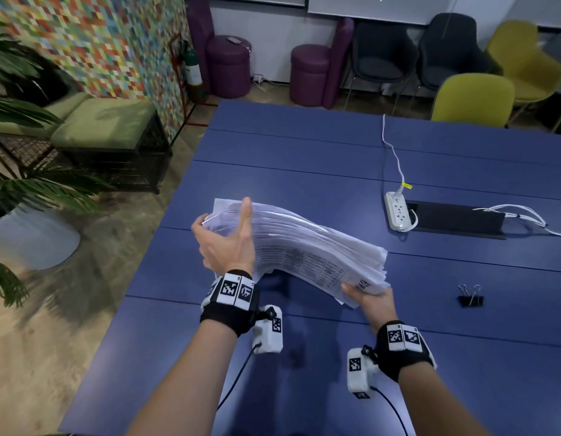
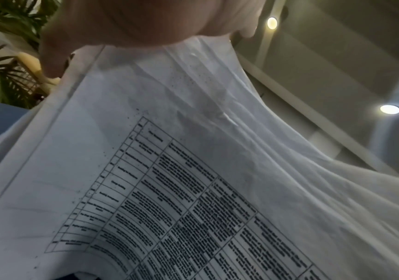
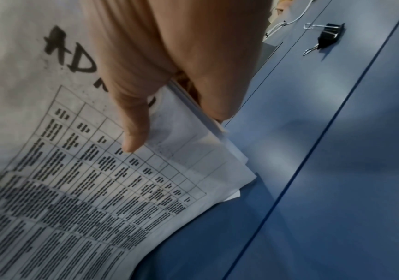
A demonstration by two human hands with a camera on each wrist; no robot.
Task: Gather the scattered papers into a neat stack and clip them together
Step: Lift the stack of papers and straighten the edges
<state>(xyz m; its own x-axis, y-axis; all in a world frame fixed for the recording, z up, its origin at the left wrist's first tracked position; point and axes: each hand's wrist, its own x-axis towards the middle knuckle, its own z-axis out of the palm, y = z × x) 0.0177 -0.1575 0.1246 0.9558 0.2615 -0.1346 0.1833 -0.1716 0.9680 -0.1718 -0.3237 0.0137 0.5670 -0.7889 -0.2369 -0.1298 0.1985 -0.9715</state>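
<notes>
A thick stack of white papers (image 1: 304, 243) printed with tables is held on edge above the blue table (image 1: 304, 146), sagging between my two hands. My left hand (image 1: 225, 237) grips its left end, thumb up along the near face and fingers curled round the far side. My right hand (image 1: 367, 298) pinches the lower right corner, thumb on the printed sheet (image 3: 97, 170). The sheet edges are uneven at the right end. A black binder clip (image 1: 470, 298) lies on the table to the right of my right hand, also in the right wrist view (image 3: 329, 36).
A white power strip (image 1: 398, 211) with its cable lies beyond the papers, beside a black cable hatch (image 1: 455, 219). Yellow and dark chairs (image 1: 474, 99) stand at the table's far side. A potted plant (image 1: 31, 196) and green bench stand left of the table.
</notes>
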